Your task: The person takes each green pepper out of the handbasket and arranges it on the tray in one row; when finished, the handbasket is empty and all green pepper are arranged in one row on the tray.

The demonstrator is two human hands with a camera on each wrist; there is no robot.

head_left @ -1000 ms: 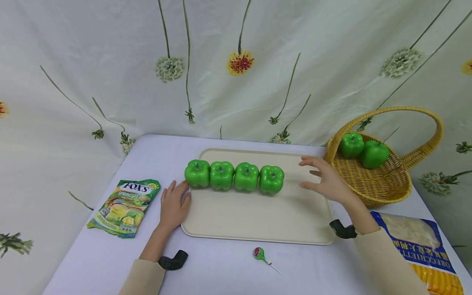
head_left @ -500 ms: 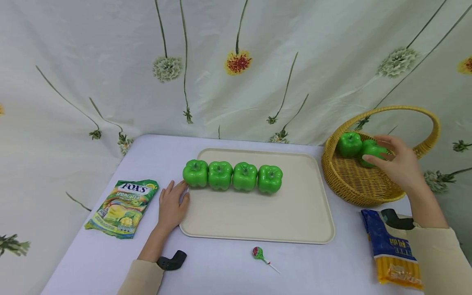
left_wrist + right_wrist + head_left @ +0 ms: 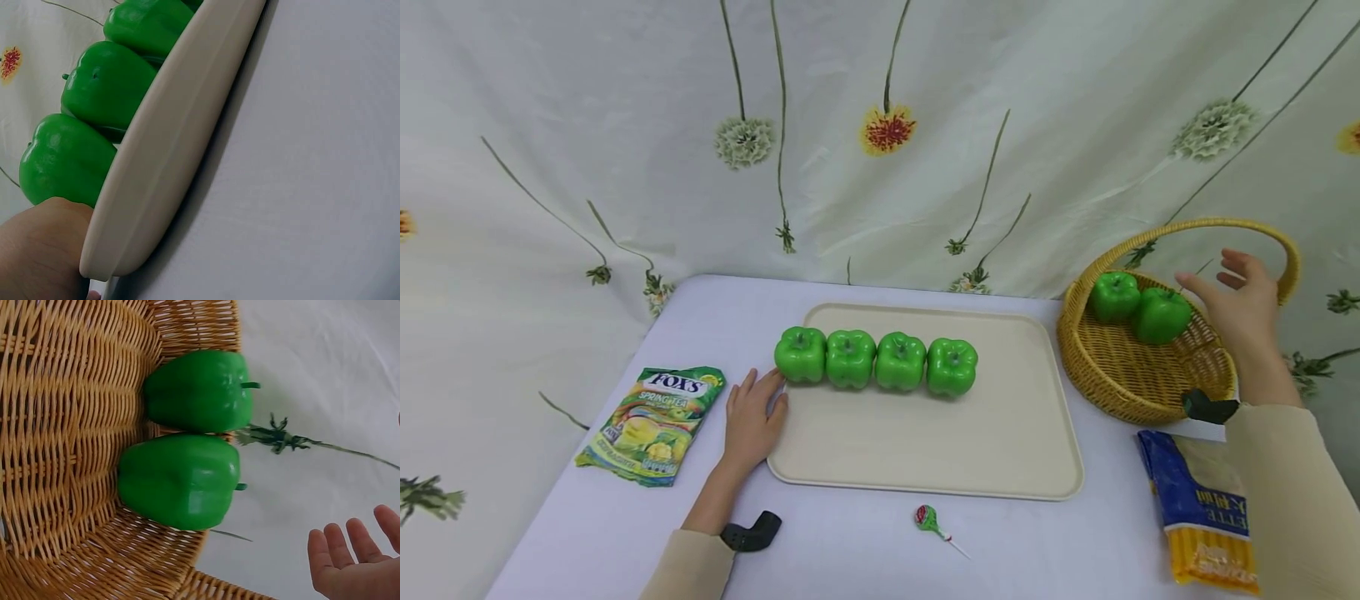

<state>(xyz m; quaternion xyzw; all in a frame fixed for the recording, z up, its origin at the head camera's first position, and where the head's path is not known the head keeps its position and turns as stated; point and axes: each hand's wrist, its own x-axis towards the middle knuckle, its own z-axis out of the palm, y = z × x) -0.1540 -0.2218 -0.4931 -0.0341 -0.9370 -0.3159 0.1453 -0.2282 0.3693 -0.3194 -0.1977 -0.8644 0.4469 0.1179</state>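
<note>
Several green bell peppers stand in a row along the back left of a beige tray. My left hand rests at the tray's left edge, fingers extended next to the leftmost pepper. At the back right is a wicker basket with two more green bell peppers inside, side by side: the left pepper and the right pepper. My right hand hovers over the basket's right side, beside the right pepper, fingers apart and holding nothing.
A green candy bag lies left of the tray. In front of the tray is a lollipop. A blue and yellow pasta bag lies below the basket, partly under my right sleeve. The basket's tall handle arches up behind the hand.
My right hand has gone from above the tray's right side to the basket, passed over the right pepper, then shifted up and right of it. The left hand and the peppers have stayed put.
</note>
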